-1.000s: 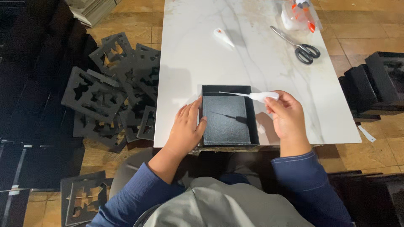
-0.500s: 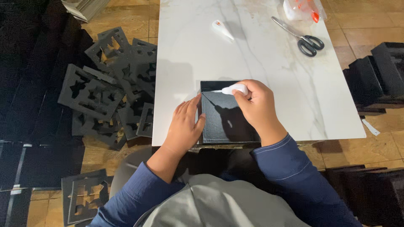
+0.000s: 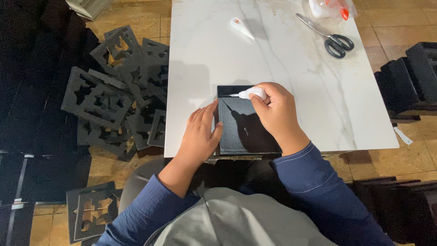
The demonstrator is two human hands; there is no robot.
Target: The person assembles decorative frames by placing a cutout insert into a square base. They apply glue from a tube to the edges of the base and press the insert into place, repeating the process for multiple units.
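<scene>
A shallow black box [image 3: 243, 132] lies at the near edge of a white marble table [image 3: 291, 68]. My left hand [image 3: 200, 134] presses against the box's left wall, fingers spread along it. My right hand [image 3: 275, 114] is over the box and grips a small white glue tube [image 3: 250, 94]. The tube's thin nozzle points left at the box's far left inner corner. My right hand covers the box's right side.
On the table's far side lie black-handled scissors [image 3: 330, 38], a white cone-shaped cap [image 3: 241, 27] and a white bottle with a red part [image 3: 330, 7]. Several black foam cut-out inserts [image 3: 118, 95] are piled on the floor at left. Black boxes [image 3: 409, 77] stand stacked at right.
My right hand has carried the glue tube leftward from the box's right edge to its far left corner. My left hand has stayed on the box's left wall.
</scene>
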